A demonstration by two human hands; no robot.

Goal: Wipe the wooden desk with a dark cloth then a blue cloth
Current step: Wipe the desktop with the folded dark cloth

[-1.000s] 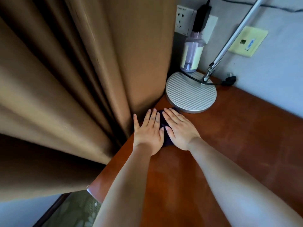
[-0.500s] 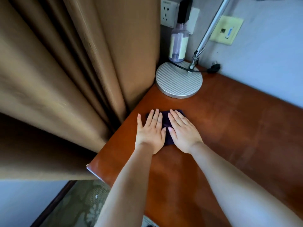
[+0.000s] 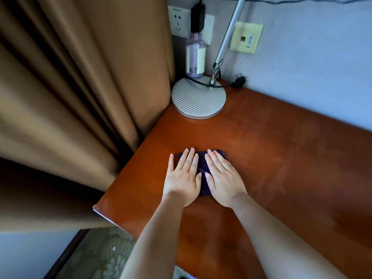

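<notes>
A dark cloth [image 3: 202,165] lies flat on the reddish wooden desk [image 3: 281,150], mostly hidden under both hands. My left hand [image 3: 183,178] presses on its left part with straight fingers spread. My right hand [image 3: 223,178] presses on its right part, fingers straight and pointing toward the lamp. The two hands lie side by side, thumbs nearly touching. No blue cloth is in view.
A round ribbed lamp base [image 3: 198,97] with a slanted metal arm stands at the desk's far left corner. A clear bottle [image 3: 195,55] stands behind it below wall sockets [image 3: 179,22]. Brown curtains [image 3: 80,87] hang along the desk's left edge.
Both hands have slid the dark cloth back toward me, away from the lamp base, along the desk's left side.
</notes>
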